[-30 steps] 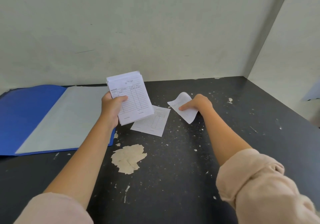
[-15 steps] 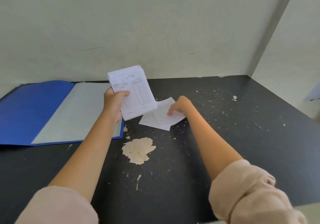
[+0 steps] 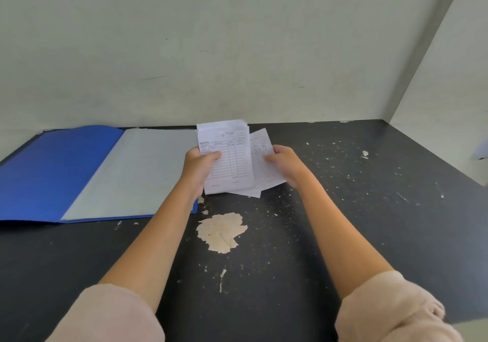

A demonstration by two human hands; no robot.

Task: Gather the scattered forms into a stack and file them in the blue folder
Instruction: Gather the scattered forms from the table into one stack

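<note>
Above the middle of the black, paint-speckled tabletop (image 3: 356, 209), the left grip (image 3: 199, 166) holds a thick stack of white printed forms (image 3: 229, 157) almost upright. Its thumb is laid across the front sheet and the other fingers are curled behind the stack. Just beside it, the right grip (image 3: 286, 166) pinches some loose white forms (image 3: 264, 168) at their right edge, with the thumb on the front. These sheets are fanned out behind the right side of the stack and touch it. They seem to be two sheets, but where they overlap I cannot count them with certainty.

The flat blue cardboard folder (image 3: 60, 172) lies open on the tabletop at the left, with its blue cover to the left and a pale grey inner leaf (image 3: 137, 170) to the right. The left wrist hides its near right corner. All the forms are in the hands, to the right of the folder and not inside it.

A beige patch of peeled surface (image 3: 220, 232) shows on the tabletop between the two forearms. Pale pink sleeves (image 3: 390, 312), pushed up, cover the arms at the bottom edge.
</note>
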